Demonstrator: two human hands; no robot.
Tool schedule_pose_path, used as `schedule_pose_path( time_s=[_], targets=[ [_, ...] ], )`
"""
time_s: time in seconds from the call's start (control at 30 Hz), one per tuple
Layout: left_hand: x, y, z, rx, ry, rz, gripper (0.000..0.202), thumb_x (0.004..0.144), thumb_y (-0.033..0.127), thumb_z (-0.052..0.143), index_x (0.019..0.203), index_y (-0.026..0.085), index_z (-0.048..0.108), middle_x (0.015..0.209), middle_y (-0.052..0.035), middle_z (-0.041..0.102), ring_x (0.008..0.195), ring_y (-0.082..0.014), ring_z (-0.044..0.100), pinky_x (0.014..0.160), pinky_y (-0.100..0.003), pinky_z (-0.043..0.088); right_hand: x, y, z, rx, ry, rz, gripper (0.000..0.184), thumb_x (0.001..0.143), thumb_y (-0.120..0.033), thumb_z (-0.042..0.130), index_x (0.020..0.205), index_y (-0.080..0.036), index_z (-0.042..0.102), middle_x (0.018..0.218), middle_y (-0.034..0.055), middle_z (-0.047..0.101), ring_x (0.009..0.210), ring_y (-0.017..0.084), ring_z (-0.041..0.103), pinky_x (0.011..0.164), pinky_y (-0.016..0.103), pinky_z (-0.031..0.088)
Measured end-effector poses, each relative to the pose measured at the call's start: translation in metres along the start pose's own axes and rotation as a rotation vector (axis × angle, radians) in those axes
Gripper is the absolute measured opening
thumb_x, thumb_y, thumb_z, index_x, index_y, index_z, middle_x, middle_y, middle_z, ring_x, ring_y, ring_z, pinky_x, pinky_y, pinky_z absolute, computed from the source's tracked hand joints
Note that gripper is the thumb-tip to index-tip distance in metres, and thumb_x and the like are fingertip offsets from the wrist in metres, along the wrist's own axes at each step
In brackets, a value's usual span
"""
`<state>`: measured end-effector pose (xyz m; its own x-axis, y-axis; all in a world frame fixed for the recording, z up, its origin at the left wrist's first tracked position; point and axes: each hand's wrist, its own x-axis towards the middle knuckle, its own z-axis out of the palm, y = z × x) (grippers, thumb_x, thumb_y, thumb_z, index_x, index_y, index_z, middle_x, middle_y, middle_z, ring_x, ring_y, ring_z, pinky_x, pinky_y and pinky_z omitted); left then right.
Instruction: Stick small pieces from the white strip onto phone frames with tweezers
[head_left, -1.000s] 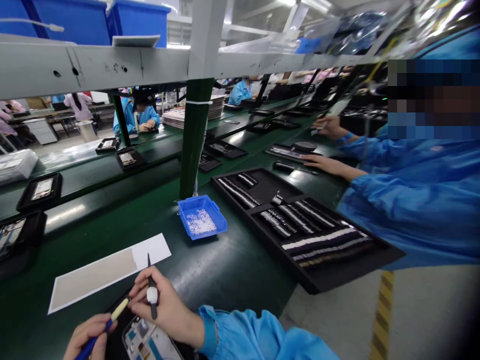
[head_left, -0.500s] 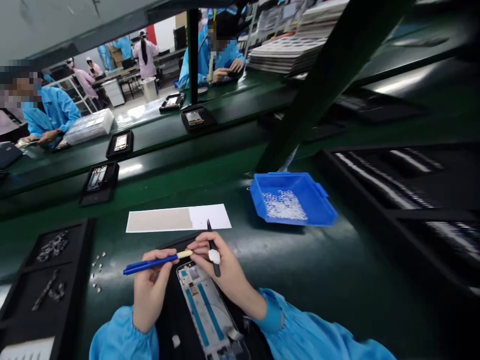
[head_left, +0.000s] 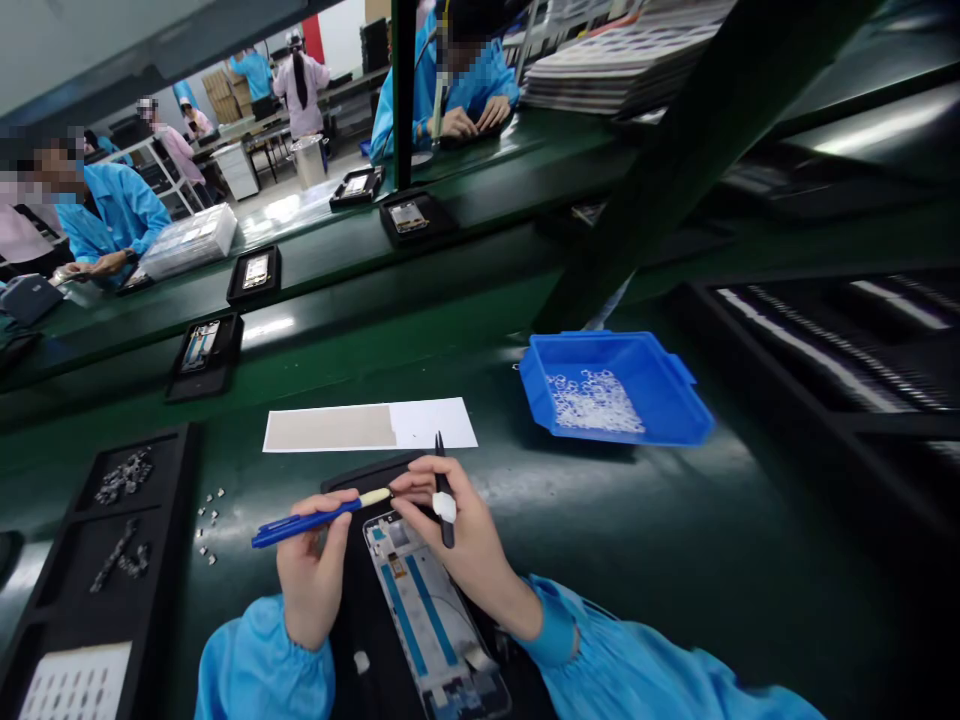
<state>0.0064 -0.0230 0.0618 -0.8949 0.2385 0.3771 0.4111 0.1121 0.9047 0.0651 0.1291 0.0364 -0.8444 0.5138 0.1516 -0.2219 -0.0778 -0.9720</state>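
My left hand (head_left: 311, 580) is closed around a blue pen-like tool (head_left: 304, 524) with a cream tip, which points right. My right hand (head_left: 469, 540) holds black tweezers (head_left: 442, 470) tucked between its fingers, points upward, with a white piece on their shaft. Its thumb and fingertips pinch close to the cream tip; whether something tiny is between them I cannot make out. Below both hands a phone frame (head_left: 435, 620) with two blue strips lies in a black tray (head_left: 352, 600). A small white scrap (head_left: 361, 661) rests left of the frame.
A blue bin (head_left: 667, 385) of small white rings stands at the right, beyond a white-and-beige card (head_left: 330, 428). Small metal parts (head_left: 211, 530) lie beside a black compartment tray (head_left: 169, 540) at the left. A slanted green post (head_left: 675, 170) rises at the right. Co-workers sit across the bench.
The whole view has shifted, so the bench and hands appear slightly further right. Both hands keep nearly the same pose, with the pen-like tool and tweezers still held.
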Motion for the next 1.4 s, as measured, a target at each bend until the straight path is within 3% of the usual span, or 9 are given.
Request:
schedule_pose_path(
  time_s=[0.23,0.4,0.53,0.73,0.83,0.93,1.13,1.23,1.4],
  targets=[
    [-0.004,0.005,0.004,0.031,-0.023,0.177,0.005,0.09,0.014,0.063,0.09,0.019,0.062,0.091,-0.0055,0.076,0.088,-0.018,0.074,0.08,-0.03,0.061,0.001,-0.007,0.001,-0.058,0.01,0.007,0.02,0.085,-0.028,0.064,0.099,-0.023,0.051,0.085,0.0035,0.067,0.076,0.018,0.068,0.072,0.031,0.058],
    [-0.005,0.004,0.006,0.011,-0.029,0.165,0.006,0.09,0.014,0.064,0.09,0.019,0.062,0.091,-0.0049,0.075,0.089,-0.0171,0.074,0.08,-0.028,0.061,0.002,-0.012,0.0,-0.097,0.007,-0.009,0.016,0.086,-0.026,0.06,0.098,-0.023,0.05,0.083,0.0027,0.065,0.072,0.017,0.064,0.067,0.029,0.055],
    [-0.002,0.004,0.004,-0.028,-0.012,0.03,0.006,0.089,0.022,0.067,0.088,0.019,0.061,0.091,-0.0037,0.076,0.089,-0.0152,0.074,0.082,-0.024,0.06,0.003,-0.014,-0.001,-0.084,-0.015,-0.042,0.013,0.086,-0.023,0.058,0.096,-0.022,0.049,0.082,0.0016,0.062,0.068,0.014,0.06,0.064,0.027,0.052],
    [0.007,0.0,0.001,-0.27,-0.019,-0.319,0.034,0.081,0.045,0.075,0.09,0.017,0.058,0.088,-0.0073,0.077,0.077,-0.0181,0.074,0.071,-0.027,0.062,0.004,-0.02,-0.002,-0.03,-0.073,-0.06,0.015,0.084,-0.019,0.056,0.095,-0.024,0.047,0.08,-0.0017,0.058,0.062,0.012,0.052,0.06,0.024,0.047],
    [0.007,-0.002,0.002,-0.315,-0.008,-0.383,0.039,0.078,0.048,0.077,0.091,0.017,0.057,0.09,-0.0078,0.077,0.077,-0.0188,0.074,0.072,-0.029,0.063,0.003,-0.022,-0.003,-0.027,-0.074,-0.041,0.015,0.084,-0.02,0.057,0.095,-0.023,0.047,0.079,-0.0011,0.059,0.062,0.012,0.053,0.061,0.025,0.048],
    [0.004,0.001,0.003,-0.25,0.007,-0.31,0.035,0.081,0.045,0.075,0.09,0.017,0.057,0.089,-0.0074,0.076,0.081,-0.02,0.075,0.073,-0.03,0.063,0.003,-0.021,-0.003,-0.058,-0.043,-0.041,0.019,0.083,-0.021,0.059,0.099,-0.023,0.048,0.079,-0.0003,0.061,0.065,0.013,0.057,0.064,0.027,0.051],
    [-0.004,0.007,0.006,-0.039,0.062,0.01,0.017,0.088,0.031,0.069,0.086,0.018,0.059,0.087,-0.0073,0.076,0.084,-0.021,0.075,0.077,-0.033,0.063,0.002,-0.02,-0.002,-0.084,-0.025,-0.012,0.022,0.082,-0.025,0.062,0.1,-0.023,0.05,0.082,0.0015,0.066,0.07,0.016,0.064,0.067,0.029,0.054],
    [-0.007,0.007,0.008,-0.016,0.037,0.139,0.007,0.09,0.022,0.066,0.087,0.018,0.061,0.088,-0.0058,0.076,0.085,-0.0188,0.075,0.078,-0.03,0.062,0.002,-0.021,-0.002,-0.104,-0.013,-0.017,0.018,0.084,-0.025,0.06,0.099,-0.023,0.05,0.081,0.0018,0.066,0.07,0.016,0.064,0.067,0.029,0.054],
    [-0.008,0.006,0.007,-0.032,0.012,0.119,0.006,0.089,0.021,0.066,0.089,0.019,0.061,0.089,-0.0054,0.076,0.087,-0.0186,0.074,0.079,-0.029,0.061,0.003,-0.022,-0.003,-0.122,-0.011,-0.048,0.016,0.084,-0.021,0.057,0.098,-0.023,0.049,0.08,0.0003,0.062,0.068,0.015,0.061,0.065,0.027,0.051]
  ],
)
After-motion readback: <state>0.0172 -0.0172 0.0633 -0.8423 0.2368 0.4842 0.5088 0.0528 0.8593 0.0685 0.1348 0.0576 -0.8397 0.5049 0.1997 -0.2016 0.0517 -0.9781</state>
